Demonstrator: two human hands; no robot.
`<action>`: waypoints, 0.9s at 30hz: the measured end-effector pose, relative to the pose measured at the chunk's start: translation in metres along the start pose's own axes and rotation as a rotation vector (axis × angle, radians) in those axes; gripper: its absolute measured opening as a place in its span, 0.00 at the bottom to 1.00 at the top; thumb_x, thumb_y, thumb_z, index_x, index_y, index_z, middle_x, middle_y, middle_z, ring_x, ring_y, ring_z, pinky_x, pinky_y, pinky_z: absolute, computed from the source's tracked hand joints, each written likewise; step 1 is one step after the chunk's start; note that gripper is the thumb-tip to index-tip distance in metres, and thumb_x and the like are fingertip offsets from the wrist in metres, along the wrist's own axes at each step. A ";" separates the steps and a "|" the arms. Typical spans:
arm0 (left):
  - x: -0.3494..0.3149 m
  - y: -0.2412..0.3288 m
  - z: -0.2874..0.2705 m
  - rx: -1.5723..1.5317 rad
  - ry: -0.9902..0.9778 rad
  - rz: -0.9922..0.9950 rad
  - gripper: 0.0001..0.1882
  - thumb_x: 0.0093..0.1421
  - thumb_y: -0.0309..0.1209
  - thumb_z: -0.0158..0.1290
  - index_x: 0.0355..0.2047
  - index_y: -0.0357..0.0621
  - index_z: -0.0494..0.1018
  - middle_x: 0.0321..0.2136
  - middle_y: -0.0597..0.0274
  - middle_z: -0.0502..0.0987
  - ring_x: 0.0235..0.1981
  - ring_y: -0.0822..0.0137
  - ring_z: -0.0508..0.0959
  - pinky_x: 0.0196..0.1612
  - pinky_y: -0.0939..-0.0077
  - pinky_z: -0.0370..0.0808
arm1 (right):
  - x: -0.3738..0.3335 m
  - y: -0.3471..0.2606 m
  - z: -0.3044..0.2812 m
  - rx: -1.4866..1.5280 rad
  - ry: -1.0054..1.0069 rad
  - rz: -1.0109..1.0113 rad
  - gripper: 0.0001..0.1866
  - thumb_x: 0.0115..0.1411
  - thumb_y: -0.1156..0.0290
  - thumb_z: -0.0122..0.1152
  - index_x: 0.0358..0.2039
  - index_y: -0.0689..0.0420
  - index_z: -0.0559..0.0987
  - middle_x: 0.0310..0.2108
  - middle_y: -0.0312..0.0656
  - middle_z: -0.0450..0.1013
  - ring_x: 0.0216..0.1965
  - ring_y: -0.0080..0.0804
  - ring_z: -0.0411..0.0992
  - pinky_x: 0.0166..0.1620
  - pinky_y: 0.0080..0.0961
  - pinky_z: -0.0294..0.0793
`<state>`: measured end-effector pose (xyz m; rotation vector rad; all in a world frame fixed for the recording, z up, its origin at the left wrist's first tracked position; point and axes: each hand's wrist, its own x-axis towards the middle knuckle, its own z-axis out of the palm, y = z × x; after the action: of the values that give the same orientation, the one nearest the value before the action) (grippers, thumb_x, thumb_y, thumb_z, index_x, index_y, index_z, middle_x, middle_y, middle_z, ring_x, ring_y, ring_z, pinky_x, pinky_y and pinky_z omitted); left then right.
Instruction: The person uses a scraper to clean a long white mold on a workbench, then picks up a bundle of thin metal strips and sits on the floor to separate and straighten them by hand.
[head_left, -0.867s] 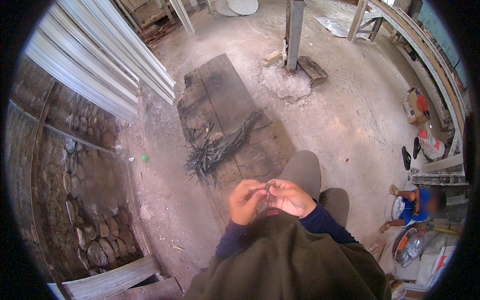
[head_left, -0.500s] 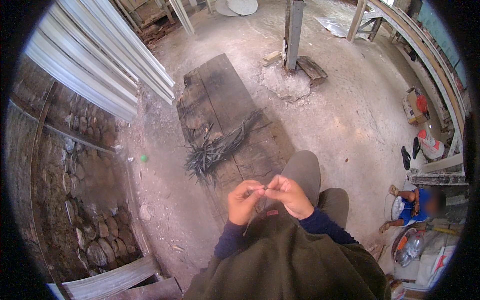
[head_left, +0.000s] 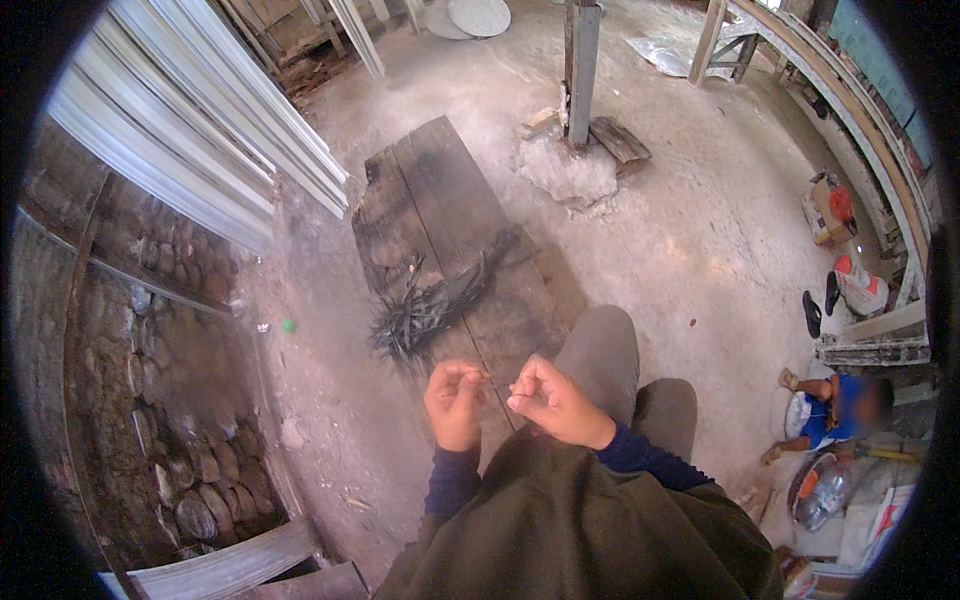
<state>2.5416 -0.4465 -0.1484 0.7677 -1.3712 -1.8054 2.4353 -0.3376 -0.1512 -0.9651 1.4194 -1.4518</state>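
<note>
Above my lap, my left hand (head_left: 455, 408) and my right hand (head_left: 562, 404) face each other with a small gap between them. Each is closed, thumb pressed toward curled fingertips. Whatever the fingertips pinch, if anything, is too small to make out. Just beyond them lies a low wooden plank platform (head_left: 437, 165), dark and worn. Across it rests a bundle of dark, narrow strips (head_left: 440, 305), frayed at its left end; neither hand touches it.
Pale corrugated sheets (head_left: 200, 110) lean at the far left beside a stone-filled wall (head_left: 200, 440). A post (head_left: 581, 80) rises beyond the platform. At right are black sandals (head_left: 812, 312), a cardboard box (head_left: 826, 215) and a seated person in blue (head_left: 835, 410). A green ball (head_left: 288, 326) lies at left.
My hands, fingertips together before, have moved apart; the left has gone leftward and the right slightly left. The view has shifted slightly. The strip bundle stays on the planks.
</note>
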 end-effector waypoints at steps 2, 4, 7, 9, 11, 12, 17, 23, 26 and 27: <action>0.001 0.001 -0.002 0.034 -0.022 0.023 0.07 0.51 0.28 0.52 0.28 0.42 0.66 0.24 0.65 0.71 0.23 0.76 0.70 0.24 0.87 0.66 | 0.001 -0.010 -0.003 0.018 -0.029 0.050 0.10 0.51 0.76 0.54 0.31 0.56 0.62 0.28 0.33 0.61 0.32 0.17 0.61 0.37 0.18 0.65; 0.002 0.003 -0.004 0.040 -0.085 -0.025 0.10 0.49 0.27 0.53 0.32 0.41 0.65 0.27 0.65 0.70 0.25 0.75 0.70 0.27 0.85 0.67 | -0.002 -0.027 -0.007 0.117 -0.066 0.166 0.11 0.50 0.76 0.55 0.32 0.58 0.63 0.27 0.33 0.63 0.30 0.17 0.62 0.34 0.17 0.66; 0.000 0.006 0.006 -0.022 -0.213 -0.098 0.17 0.47 0.24 0.55 0.38 0.41 0.63 0.33 0.65 0.68 0.28 0.75 0.69 0.33 0.83 0.66 | -0.005 -0.016 -0.009 0.120 0.021 0.118 0.11 0.49 0.78 0.56 0.33 0.59 0.66 0.26 0.33 0.67 0.27 0.17 0.65 0.31 0.16 0.67; -0.005 0.002 0.012 0.034 -0.361 -0.096 0.22 0.46 0.22 0.55 0.41 0.41 0.61 0.36 0.66 0.66 0.30 0.76 0.68 0.36 0.81 0.65 | -0.005 -0.007 -0.015 0.210 0.177 0.142 0.09 0.49 0.77 0.56 0.31 0.59 0.67 0.25 0.33 0.68 0.26 0.17 0.66 0.31 0.15 0.66; -0.013 -0.006 0.014 0.223 -0.557 -0.039 0.25 0.45 0.21 0.55 0.44 0.42 0.59 0.38 0.66 0.63 0.30 0.76 0.67 0.38 0.80 0.65 | -0.005 -0.006 -0.019 0.247 0.293 0.141 0.07 0.50 0.76 0.55 0.30 0.58 0.68 0.25 0.33 0.68 0.26 0.18 0.66 0.30 0.15 0.65; -0.019 -0.008 0.015 0.150 -0.501 -0.159 0.21 0.46 0.20 0.54 0.41 0.42 0.62 0.35 0.68 0.65 0.29 0.78 0.66 0.38 0.82 0.64 | -0.004 -0.009 -0.021 0.238 0.332 0.129 0.06 0.50 0.75 0.54 0.30 0.58 0.68 0.25 0.33 0.68 0.26 0.18 0.66 0.30 0.15 0.65; -0.019 -0.024 0.012 -0.003 -0.314 -0.383 0.08 0.49 0.21 0.52 0.29 0.41 0.65 0.27 0.69 0.69 0.29 0.78 0.68 0.35 0.84 0.66 | -0.014 -0.005 -0.042 0.469 0.366 0.085 0.08 0.53 0.73 0.52 0.33 0.61 0.70 0.29 0.34 0.68 0.29 0.21 0.67 0.34 0.18 0.64; -0.019 -0.045 0.004 -0.204 -0.156 -0.527 0.04 0.50 0.22 0.49 0.25 0.42 0.65 0.26 0.66 0.69 0.28 0.73 0.71 0.33 0.77 0.70 | -0.030 -0.023 -0.064 0.780 0.176 -0.009 0.13 0.52 0.75 0.52 0.39 0.64 0.69 0.35 0.41 0.69 0.38 0.26 0.67 0.43 0.20 0.64; -0.011 -0.070 -0.005 -0.126 -0.029 -0.507 0.04 0.49 0.22 0.49 0.25 0.42 0.65 0.26 0.65 0.70 0.26 0.72 0.71 0.30 0.75 0.72 | -0.040 -0.035 -0.065 0.492 -0.043 0.103 0.16 0.50 0.78 0.53 0.42 0.66 0.67 0.41 0.46 0.68 0.43 0.29 0.66 0.46 0.22 0.64; -0.006 -0.073 -0.007 -0.164 -0.005 -0.519 0.04 0.48 0.22 0.49 0.25 0.42 0.65 0.26 0.64 0.70 0.25 0.72 0.71 0.29 0.75 0.72 | -0.042 -0.043 -0.061 0.548 -0.070 0.137 0.16 0.51 0.78 0.52 0.42 0.66 0.67 0.42 0.46 0.67 0.43 0.29 0.66 0.46 0.23 0.64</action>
<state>2.5364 -0.4328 -0.2203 1.1011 -1.0683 -2.2811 2.3884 -0.2790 -0.1099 -0.5535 0.9364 -1.5680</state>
